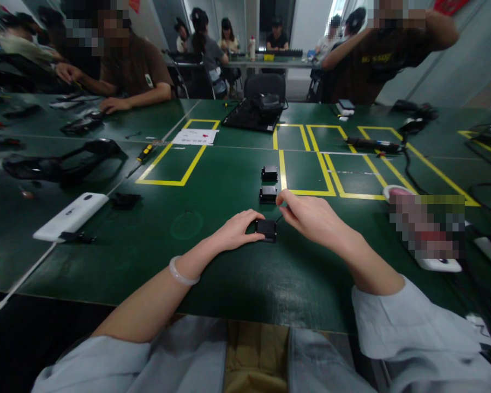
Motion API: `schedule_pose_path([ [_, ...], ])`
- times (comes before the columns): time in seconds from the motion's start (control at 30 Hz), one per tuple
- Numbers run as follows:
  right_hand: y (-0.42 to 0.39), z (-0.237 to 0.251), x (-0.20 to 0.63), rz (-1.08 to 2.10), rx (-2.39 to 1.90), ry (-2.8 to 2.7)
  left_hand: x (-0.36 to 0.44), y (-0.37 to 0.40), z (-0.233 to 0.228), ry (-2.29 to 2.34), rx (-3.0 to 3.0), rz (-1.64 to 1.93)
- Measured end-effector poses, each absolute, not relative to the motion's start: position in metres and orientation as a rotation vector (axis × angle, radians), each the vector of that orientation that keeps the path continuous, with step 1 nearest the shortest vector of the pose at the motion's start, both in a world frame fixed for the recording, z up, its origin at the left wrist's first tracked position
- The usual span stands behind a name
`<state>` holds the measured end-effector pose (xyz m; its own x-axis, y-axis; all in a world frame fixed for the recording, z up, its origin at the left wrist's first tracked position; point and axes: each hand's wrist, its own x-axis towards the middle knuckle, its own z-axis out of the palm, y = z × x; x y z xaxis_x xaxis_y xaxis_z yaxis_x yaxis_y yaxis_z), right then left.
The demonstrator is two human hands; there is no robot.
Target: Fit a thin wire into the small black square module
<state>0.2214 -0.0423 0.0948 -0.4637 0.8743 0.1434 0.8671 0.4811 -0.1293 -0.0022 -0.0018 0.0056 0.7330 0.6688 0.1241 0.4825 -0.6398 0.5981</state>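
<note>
On the green table (213,273) a small black square block (267,230) lies right in front of me. My left hand (237,229) rests on the table and grips that block from its left side with thumb and fingers. My right hand (309,215) hovers just right of the block, its thumb and forefinger pinched on a thin dark wire or pin near the block's upper right corner. Two more small black blocks (268,194) (269,173) sit in a line farther back. A pale bangle is on my left wrist.
Yellow tape outlines (311,164) mark rectangles on the table. A white device (71,215) and black headset (65,161) lie at left, a black tray (253,114) at back centre, a screwdriver (147,150), cables at right. Other people sit around the far tables.
</note>
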Motion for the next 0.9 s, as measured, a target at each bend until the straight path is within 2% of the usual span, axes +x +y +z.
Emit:
schedule_pose_path([
  [0.4, -0.0465, 0.1006, 0.22, 0.115, -1.487, -2.514, -0.0026, -0.0022, 0.0064, 0.868, 2.403, 0.459],
  [0.63, -0.0419, 0.0981, 0.2193, -0.043, -1.654, -2.562, -0.0028, -0.0017, 0.0051, 0.866, 2.4, 0.465],
  [0.9, -0.0449, 0.0974, 0.2214, 0.09, -1.467, -2.513, -0.0026, -0.0021, 0.0064, 0.876, 2.394, 0.455],
])
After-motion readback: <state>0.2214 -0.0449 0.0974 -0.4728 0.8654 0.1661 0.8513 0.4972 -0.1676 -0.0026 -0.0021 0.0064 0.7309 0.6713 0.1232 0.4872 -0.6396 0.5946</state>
